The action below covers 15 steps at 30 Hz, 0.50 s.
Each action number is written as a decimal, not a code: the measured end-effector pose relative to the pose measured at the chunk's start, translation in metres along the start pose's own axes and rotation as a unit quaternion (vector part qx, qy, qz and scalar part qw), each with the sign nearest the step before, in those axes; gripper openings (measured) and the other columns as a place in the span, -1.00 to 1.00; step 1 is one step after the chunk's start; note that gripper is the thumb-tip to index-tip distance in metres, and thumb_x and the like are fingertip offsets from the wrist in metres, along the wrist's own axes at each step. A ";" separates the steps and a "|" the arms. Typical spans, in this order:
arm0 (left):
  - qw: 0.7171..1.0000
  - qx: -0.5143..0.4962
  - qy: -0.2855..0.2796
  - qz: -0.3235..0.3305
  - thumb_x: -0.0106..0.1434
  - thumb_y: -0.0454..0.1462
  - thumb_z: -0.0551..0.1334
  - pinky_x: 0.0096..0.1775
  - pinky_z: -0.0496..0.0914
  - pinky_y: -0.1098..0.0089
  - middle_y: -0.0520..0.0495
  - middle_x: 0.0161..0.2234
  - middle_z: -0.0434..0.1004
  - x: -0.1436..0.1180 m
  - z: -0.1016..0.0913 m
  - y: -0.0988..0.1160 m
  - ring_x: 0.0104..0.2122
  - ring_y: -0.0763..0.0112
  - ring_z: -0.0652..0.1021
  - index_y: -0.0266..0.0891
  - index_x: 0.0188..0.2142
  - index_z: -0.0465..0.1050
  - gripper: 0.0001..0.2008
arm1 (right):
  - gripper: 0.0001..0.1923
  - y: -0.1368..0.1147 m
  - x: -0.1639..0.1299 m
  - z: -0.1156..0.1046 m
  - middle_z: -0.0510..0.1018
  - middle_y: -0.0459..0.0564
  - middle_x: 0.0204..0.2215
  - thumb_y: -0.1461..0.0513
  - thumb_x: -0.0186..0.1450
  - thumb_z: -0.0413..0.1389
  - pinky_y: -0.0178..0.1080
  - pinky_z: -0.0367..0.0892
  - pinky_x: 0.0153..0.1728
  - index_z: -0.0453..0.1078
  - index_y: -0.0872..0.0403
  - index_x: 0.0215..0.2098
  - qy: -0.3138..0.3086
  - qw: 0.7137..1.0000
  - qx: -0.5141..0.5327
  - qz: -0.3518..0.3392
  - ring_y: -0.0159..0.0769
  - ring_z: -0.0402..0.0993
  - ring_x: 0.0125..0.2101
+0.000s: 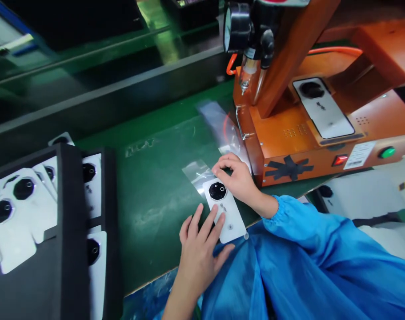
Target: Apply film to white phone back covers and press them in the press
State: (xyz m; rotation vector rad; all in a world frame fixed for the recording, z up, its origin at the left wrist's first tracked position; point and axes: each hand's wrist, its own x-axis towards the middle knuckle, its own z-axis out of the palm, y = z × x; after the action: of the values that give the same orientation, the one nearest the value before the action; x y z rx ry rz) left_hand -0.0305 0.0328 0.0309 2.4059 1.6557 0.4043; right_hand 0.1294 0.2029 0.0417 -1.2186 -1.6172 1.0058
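A white phone back cover point(234, 224) with a black octagonal camera area lies at the front edge of the green bench, its lower end over the edge. My left hand point(198, 249) is open, fingers spread, with the fingertips resting on and beside the cover's left side. At the cover's top end, my right hand point(237, 178) has thumb and forefinger pinched at a strip of clear film point(196, 172), which sticks out beyond the cover to the upper left. A small round clear tab point(246, 236) shows at the cover's lower right corner.
An orange press machine point(269, 153) stands at the right, with another cover point(327, 113) on its bed. Clear film point(218, 124) lies beside it. Black trays point(67, 249) with several white covers point(17, 218) are at the left. More covers point(352, 195) lie at the far right.
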 end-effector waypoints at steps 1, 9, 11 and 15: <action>1.000 0.003 0.016 -0.008 0.30 -0.03 0.30 0.22 0.12 -0.06 -0.11 0.34 0.31 0.003 0.006 0.005 0.34 -0.15 0.22 -0.05 0.31 0.30 -0.38 | -0.87 -0.001 -0.002 -0.001 0.50 -0.05 -0.29 0.23 0.29 0.19 -0.15 0.34 -0.03 0.51 0.05 -0.42 -0.002 1.000 -0.001 0.003 -0.26 0.48 -0.18; 0.988 0.022 0.123 -0.096 0.27 0.08 0.32 0.08 0.21 0.01 -0.13 0.22 0.48 0.017 0.025 0.032 0.17 -0.09 0.43 -0.11 0.18 0.47 -0.43 | -0.89 -0.011 -0.023 -0.003 0.52 -0.10 -0.26 0.28 0.28 0.21 -0.09 0.17 0.00 0.52 0.01 -0.42 -0.053 0.993 -0.106 0.013 -0.25 0.43 -0.13; 0.988 0.021 0.124 -0.094 0.26 0.09 0.32 0.08 0.20 0.01 -0.12 0.21 0.49 0.017 0.025 0.030 0.17 -0.08 0.43 -0.09 0.16 0.48 -0.44 | -0.90 -0.013 -0.025 0.001 0.53 -0.11 -0.25 0.28 0.27 0.22 -0.08 0.12 -0.02 0.52 0.01 -0.42 -0.078 0.988 -0.132 0.012 -0.25 0.42 -0.12; 0.987 0.021 0.125 -0.094 0.26 0.09 0.32 0.10 0.20 0.00 -0.12 0.20 0.51 0.016 0.026 0.027 0.17 -0.07 0.43 -0.08 0.16 0.48 -0.44 | -0.90 -0.013 -0.027 0.006 0.55 -0.11 -0.25 0.29 0.27 0.21 -0.10 0.08 -0.05 0.52 0.02 -0.41 -0.095 0.983 -0.158 0.001 -0.24 0.39 -0.13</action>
State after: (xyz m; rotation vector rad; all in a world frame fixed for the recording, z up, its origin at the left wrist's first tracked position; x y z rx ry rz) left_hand 0.0071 0.0376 0.0166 2.2756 1.9940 0.6673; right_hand 0.1242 0.1739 0.0478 -1.3660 -1.9827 0.9109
